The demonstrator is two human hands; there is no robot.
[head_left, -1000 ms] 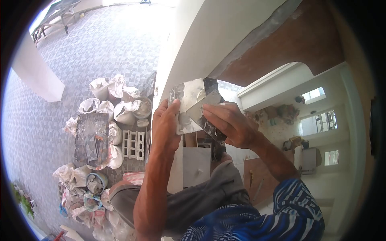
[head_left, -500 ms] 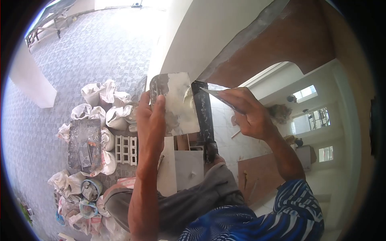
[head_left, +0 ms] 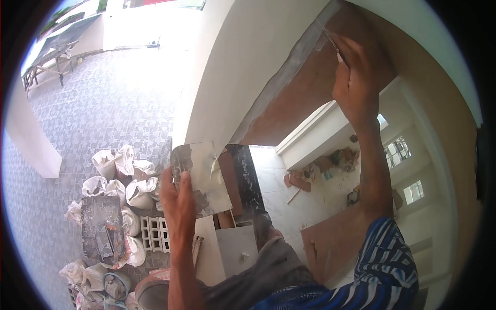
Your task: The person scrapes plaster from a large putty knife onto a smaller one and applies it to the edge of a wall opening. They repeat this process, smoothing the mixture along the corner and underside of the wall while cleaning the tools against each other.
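Note:
My left hand (head_left: 178,206) grips a flat plate (head_left: 204,181) by its left edge, thumb on top. Whitish putty (head_left: 213,173) is spread over much of the plate, beside dull grey patches. Raised at the upper right, my right hand (head_left: 357,85) is closed around a putty knife (head_left: 330,40), of which only a thin blade edge shows. The blade's tip lies right at a grey smoothed strip (head_left: 281,82). That strip runs along the seam between a cream wall face (head_left: 230,67) and a reddish-brown panel (head_left: 299,98).
Below the plate are a dark plank (head_left: 248,178) and pale boards (head_left: 235,245) near my legs. White sacks (head_left: 139,194), a hollow block (head_left: 154,233), a stained board (head_left: 101,227) and a bucket (head_left: 117,285) stand on the paved ground at left. Debris (head_left: 336,163) lies on the tiled floor (head_left: 271,178).
My right hand has moved from beside the plate up to the grey strip with the putty knife. The view has tilted upward, so the plate and my left hand sit lower.

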